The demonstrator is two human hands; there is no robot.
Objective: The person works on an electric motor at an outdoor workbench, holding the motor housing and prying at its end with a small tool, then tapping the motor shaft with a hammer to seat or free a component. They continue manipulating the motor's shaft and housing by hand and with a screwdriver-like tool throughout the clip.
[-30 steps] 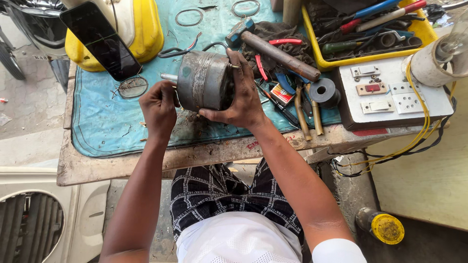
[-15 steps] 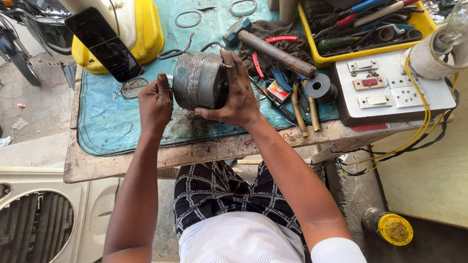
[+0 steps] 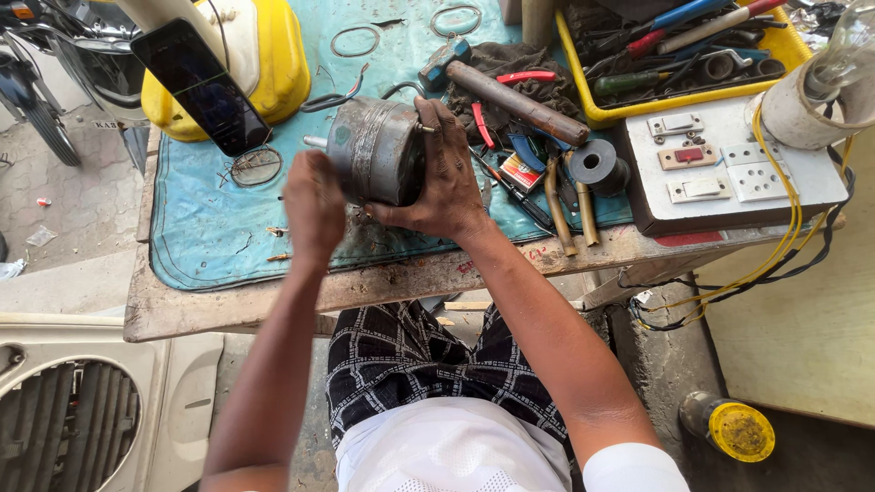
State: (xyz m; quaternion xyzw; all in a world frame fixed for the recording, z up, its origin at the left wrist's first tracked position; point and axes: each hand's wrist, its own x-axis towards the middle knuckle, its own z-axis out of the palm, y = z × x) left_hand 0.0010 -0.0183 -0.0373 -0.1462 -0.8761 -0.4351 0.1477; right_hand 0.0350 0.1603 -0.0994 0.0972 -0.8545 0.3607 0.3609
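While the right hand [image 3: 447,187] grips the grey cylindrical metal motor [image 3: 374,162], the left hand [image 3: 314,205] clasps its near side above the desk [image 3: 228,305].

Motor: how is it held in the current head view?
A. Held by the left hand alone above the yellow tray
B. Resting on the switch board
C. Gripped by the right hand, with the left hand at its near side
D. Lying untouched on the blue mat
C: the right hand wraps the grey motor, and the left hand is against its near side.
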